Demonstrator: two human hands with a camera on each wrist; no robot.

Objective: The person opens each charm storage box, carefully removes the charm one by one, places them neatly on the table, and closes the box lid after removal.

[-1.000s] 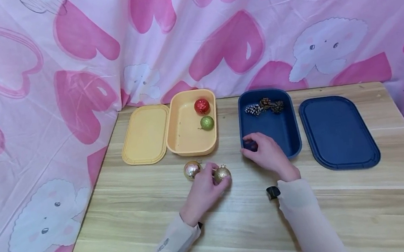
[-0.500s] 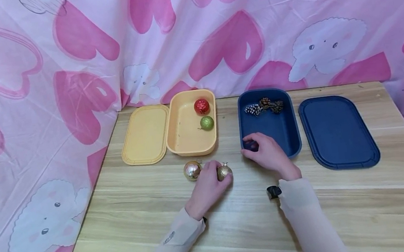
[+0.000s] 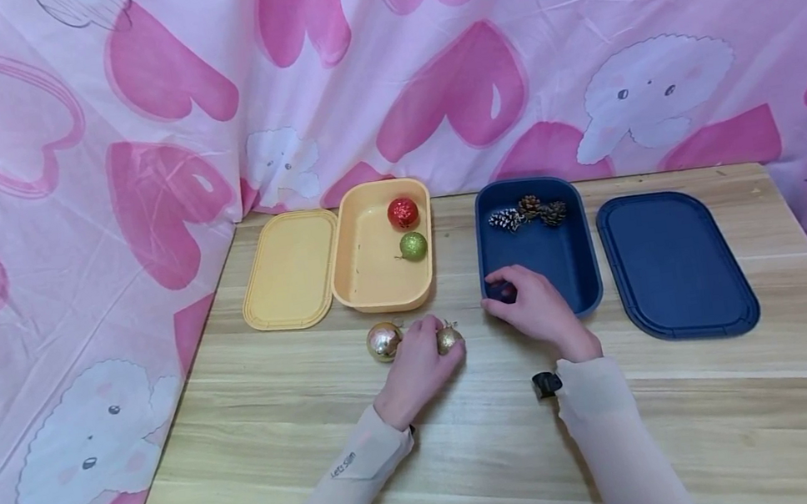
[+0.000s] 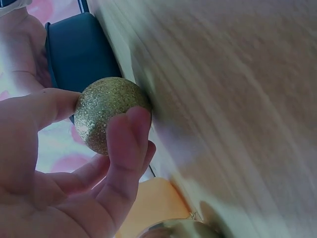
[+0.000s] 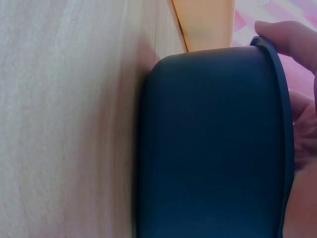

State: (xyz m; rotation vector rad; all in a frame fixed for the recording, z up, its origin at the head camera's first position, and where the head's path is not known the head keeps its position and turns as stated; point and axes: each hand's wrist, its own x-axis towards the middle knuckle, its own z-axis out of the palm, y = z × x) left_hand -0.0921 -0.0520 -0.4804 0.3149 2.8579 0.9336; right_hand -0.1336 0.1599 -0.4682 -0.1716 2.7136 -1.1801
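Note:
A gold glitter Christmas bauble (image 4: 101, 111) is pinched between the thumb and fingers of my left hand (image 3: 421, 367), close over the table. Just left of that hand lies a shiny gold bauble (image 3: 384, 342). My right hand (image 3: 535, 311) is at the near left corner of the navy box (image 3: 560, 266), its thumb and fingers curled over the rim (image 5: 283, 99). Several pine cones (image 3: 530, 209) lie at the back inside this box. To its left, the yellow box (image 3: 371, 268) holds a red bauble (image 3: 403, 213) and a green glitter bauble (image 3: 414, 246).
The yellow lid (image 3: 292, 270) lies flat against the left side of the yellow box. Right of the navy box is a navy lid (image 3: 677, 264). All stand on a wooden table (image 3: 503, 450), with a pink heart-patterned cloth (image 3: 446, 104) hanging behind and at the sides.
My left hand has moved slightly right and away from me with the gold glitter bauble, whose position has turned a little in the fingers. The right hand and the boxes have stayed put.

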